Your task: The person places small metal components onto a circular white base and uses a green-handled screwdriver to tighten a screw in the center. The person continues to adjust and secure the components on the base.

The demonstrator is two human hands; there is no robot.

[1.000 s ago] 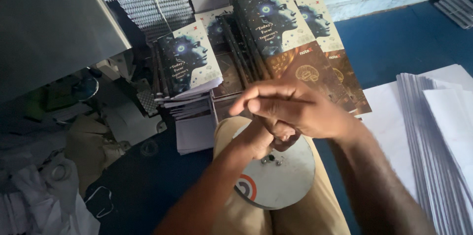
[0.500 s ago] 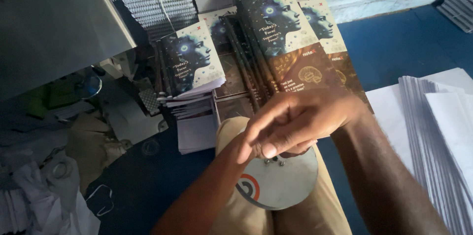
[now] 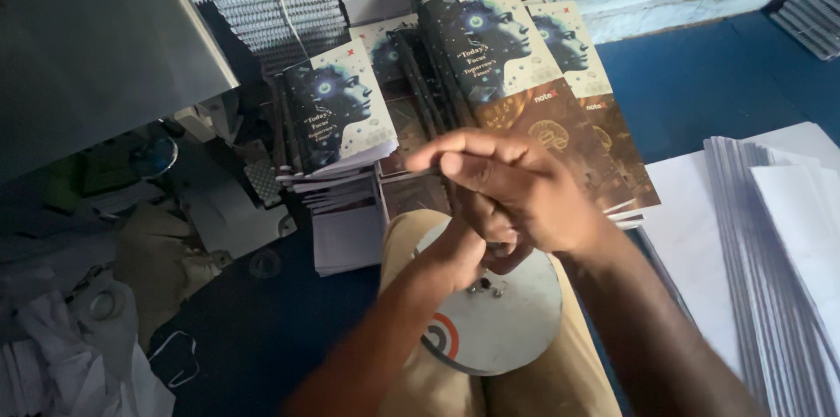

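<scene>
A round grey metal disc (image 3: 503, 329) with a red and dark mark near its edge rests on my lap. Both hands are bunched together just above its far rim. My left hand (image 3: 459, 252) is curled into a fist, mostly covered by the other hand. My right hand (image 3: 516, 189) lies over it, fingers folded and pointing left. Two small dark screws or nuts (image 3: 486, 287) sit on the disc right under the hands. Whether either hand holds something small is hidden.
Stacks of notebooks (image 3: 337, 115) with dark covers showing a face in profile stand ahead, taller piles (image 3: 499, 58) beside them. A pile of white sheets (image 3: 779, 233) lies at right on the blue floor (image 3: 717, 84). A grey metal machine panel (image 3: 96, 41) looms at left over clutter.
My right hand has lifted from low over the disc and turned its fingers to point left. The left fist stays under it. The disc has not moved.
</scene>
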